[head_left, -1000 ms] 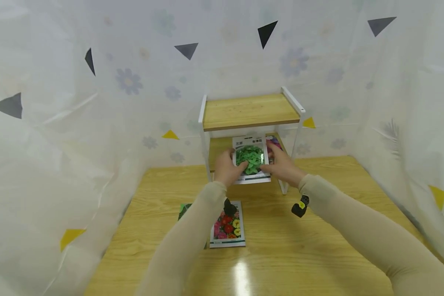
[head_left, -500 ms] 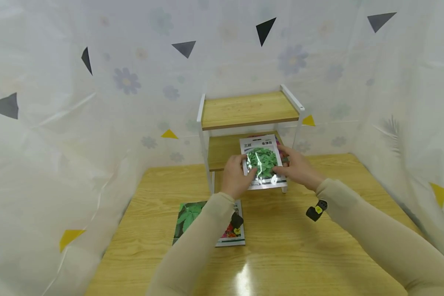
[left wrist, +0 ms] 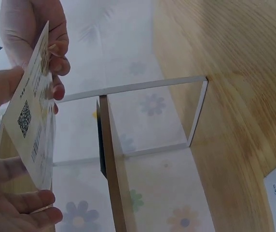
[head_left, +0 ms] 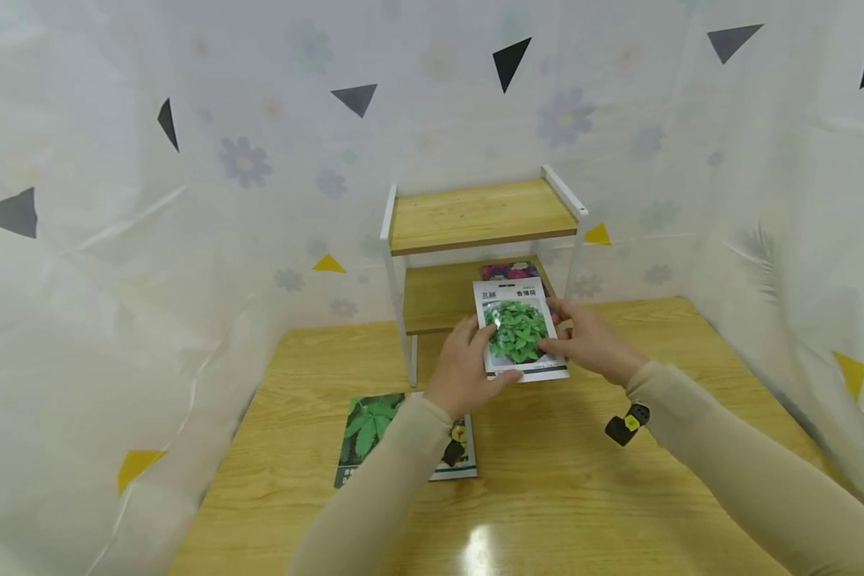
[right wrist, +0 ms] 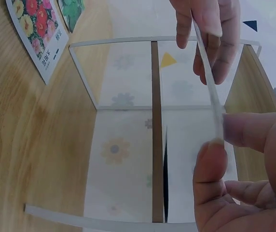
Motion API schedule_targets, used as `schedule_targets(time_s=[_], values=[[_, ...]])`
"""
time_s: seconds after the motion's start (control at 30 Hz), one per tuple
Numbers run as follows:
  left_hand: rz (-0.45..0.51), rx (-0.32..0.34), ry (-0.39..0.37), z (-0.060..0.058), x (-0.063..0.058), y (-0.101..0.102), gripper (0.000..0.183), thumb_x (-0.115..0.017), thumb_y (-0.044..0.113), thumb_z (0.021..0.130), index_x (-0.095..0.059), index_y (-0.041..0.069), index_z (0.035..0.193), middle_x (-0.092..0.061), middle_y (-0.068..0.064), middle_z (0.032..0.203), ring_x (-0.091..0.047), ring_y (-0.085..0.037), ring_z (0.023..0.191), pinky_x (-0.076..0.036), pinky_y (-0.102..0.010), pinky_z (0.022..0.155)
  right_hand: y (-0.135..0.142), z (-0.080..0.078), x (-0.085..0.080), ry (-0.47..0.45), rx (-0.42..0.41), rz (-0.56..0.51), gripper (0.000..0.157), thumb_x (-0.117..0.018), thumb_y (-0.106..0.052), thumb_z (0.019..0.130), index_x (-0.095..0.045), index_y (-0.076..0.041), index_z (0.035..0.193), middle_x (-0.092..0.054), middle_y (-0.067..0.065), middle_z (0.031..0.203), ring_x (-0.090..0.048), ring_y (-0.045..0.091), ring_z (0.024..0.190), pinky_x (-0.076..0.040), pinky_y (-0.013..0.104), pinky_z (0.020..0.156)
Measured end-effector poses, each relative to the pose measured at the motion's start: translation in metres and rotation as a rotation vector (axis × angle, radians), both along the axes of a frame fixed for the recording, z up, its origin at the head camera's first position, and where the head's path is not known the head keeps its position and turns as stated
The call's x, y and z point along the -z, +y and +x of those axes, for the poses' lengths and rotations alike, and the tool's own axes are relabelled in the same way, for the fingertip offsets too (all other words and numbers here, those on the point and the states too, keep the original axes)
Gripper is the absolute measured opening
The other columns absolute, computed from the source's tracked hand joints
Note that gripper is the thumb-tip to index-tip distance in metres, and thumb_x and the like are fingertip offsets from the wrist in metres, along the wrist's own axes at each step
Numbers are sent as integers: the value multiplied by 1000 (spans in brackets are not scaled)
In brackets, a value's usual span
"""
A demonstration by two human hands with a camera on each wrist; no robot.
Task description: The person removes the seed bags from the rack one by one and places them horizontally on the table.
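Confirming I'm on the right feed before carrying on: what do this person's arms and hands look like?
Both arms are in long, plain beige sleeves reaching the wrists. A small black device shows at the left wrist; another black device at the right wrist bears a yellow mark. The left hand and right hand are ungloved.

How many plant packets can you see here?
4: a leafy packet held before the shelf, a purple flower packet on its lower board, and a dark green packet beside a bright flower packet on the table. More could be hidden underneath these.
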State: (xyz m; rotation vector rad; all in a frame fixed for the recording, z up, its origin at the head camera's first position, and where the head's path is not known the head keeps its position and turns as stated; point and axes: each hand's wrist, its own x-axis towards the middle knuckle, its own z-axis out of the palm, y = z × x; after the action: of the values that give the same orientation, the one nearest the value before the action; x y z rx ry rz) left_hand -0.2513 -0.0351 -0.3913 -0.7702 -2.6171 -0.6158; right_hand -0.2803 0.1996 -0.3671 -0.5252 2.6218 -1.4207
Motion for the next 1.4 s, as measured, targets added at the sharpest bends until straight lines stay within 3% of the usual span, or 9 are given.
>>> schedule_targets(time_s=[0.2, 0.43, 0.77, 1.07, 1.4], values=[[-63, 26, -36, 9, 7, -6, 99, -55, 75, 67, -35, 12, 140, -25, -10, 145, -20, -29, 134, -25, -52, 102, 1, 5, 14, -27, -6, -28, 77, -67, -24, 84, -22, -7, 145, -43, 15, 110, -52, 24, 69, -48, 34, 55], [-106, 10, -31, 18, 19, -9, 98, -58, 71, 68, -33, 11, 141, -22, -11, 147, -21, -32, 133, -27, -55, 100, -3, 12, 25, -36, -30, -51, 77, -68, -23, 84, -23, -9, 145, -44, 15, 111, -54, 26, 69, -50, 36, 56], [-218, -64, -51, 31, 37, -11, 100, -37, 82, 68, -30, 16, 143, -17, -14, 149, -15, -31, 135, -22, -52, 103, -6, 23, 42, 8, -28, -13, 77, -68, -24, 83, -25, -6, 144, -47, 14, 110, -53, 23, 73, -46, 32, 56], [-280, -88, 23, 40, 61, -11, 101, -34, 83, 67, -36, 15, 141, -27, -15, 145, -21, -32, 133, -26, -54, 101, -6, 33, 65, 11, -29, 11, 78, -70, -22, 82, -25, -5, 144, -48, 16, 108, -54, 20, 73, -48, 31, 57], [-301, -105, -62, 43, 90, -2, 98, -50, 78, 68, -36, 15, 141, -28, -17, 144, -23, -34, 133, -24, -57, 100, -2, 34, 92, -9, -39, -3, 77, -71, -12, 80, -26, 5, 140, -48, 18, 102, -58, 20, 69, -50, 28, 58]])
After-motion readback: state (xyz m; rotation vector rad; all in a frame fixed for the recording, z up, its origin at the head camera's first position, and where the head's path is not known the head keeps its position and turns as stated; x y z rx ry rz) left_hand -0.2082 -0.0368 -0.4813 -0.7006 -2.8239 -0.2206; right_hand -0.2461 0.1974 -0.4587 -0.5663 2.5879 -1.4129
